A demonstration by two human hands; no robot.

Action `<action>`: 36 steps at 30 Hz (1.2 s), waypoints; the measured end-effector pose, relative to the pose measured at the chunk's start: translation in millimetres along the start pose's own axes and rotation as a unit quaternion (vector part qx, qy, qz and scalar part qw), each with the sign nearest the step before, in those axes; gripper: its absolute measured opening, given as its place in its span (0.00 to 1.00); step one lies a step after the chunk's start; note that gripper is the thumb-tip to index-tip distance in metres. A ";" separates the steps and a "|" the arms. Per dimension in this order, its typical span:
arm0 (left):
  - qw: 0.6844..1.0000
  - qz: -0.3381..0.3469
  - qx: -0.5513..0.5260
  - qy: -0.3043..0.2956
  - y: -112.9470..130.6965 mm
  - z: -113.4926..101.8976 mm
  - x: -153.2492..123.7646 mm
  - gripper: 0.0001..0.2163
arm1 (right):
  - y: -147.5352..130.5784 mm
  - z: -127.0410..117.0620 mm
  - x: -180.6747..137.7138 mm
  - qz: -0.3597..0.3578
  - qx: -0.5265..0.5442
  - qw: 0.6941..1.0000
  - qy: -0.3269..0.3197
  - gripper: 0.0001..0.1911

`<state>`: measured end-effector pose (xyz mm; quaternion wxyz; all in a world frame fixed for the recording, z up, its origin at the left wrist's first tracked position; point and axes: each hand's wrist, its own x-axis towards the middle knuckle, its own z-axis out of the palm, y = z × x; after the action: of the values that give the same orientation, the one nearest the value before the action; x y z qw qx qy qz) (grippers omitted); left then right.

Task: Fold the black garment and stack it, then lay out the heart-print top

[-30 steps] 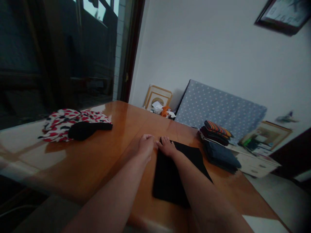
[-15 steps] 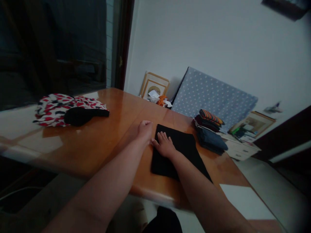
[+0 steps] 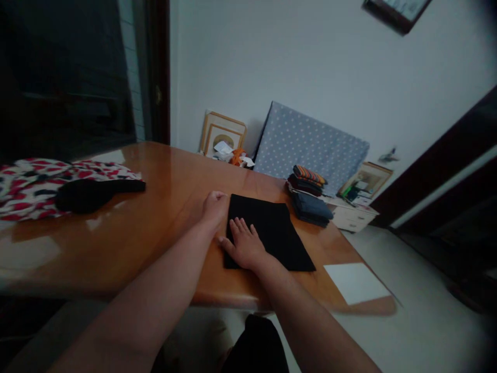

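Observation:
A black folded garment (image 3: 272, 228) lies flat on the wooden table in front of me; its kind does not show. My right hand (image 3: 244, 243) rests palm down on its left part, fingers stretched out and the thumb reaching past the left edge. Just left of the garment's far left corner, my left hand (image 3: 215, 207) is closed with its fingers curled. Whether anything is inside those fingers is hidden from me.
The wooden table (image 3: 166, 171) carries a red, white and black patterned cloth (image 3: 34, 181) with a black piece of fabric (image 3: 89, 195) at left. Folded clothes (image 3: 310, 207) are stacked at the far right edge. A white sheet (image 3: 355, 282) lies near the right corner.
The view has swung right, so things sit further left. My right hand has slid nearer to me over the black garment, whose near right part now lies squarer; my left hand stays closed by its edge.

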<state>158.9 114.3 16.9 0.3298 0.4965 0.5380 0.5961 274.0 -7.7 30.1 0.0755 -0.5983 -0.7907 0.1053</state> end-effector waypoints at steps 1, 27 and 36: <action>1.000 0.011 0.013 -0.010 0.6 -0.4 0.6 0.09 | 2.6 -4.4 -1.1 -0.003 0.012 1.000 0.006 0.45; 0.813 0.337 0.322 -0.349 -6.4 11.5 -33.6 0.14 | 137.8 -12.5 -58.8 0.222 -0.039 0.970 0.086 0.43; 0.811 0.338 0.322 -0.353 -4.1 9.3 -35.0 0.13 | 156.5 -11.9 -68.5 0.247 0.000 0.964 0.097 0.39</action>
<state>177.2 85.6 4.0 0.0959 0.9010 0.3438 0.2467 441.1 -31.7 1.8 0.1232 -0.7825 -0.6072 0.0618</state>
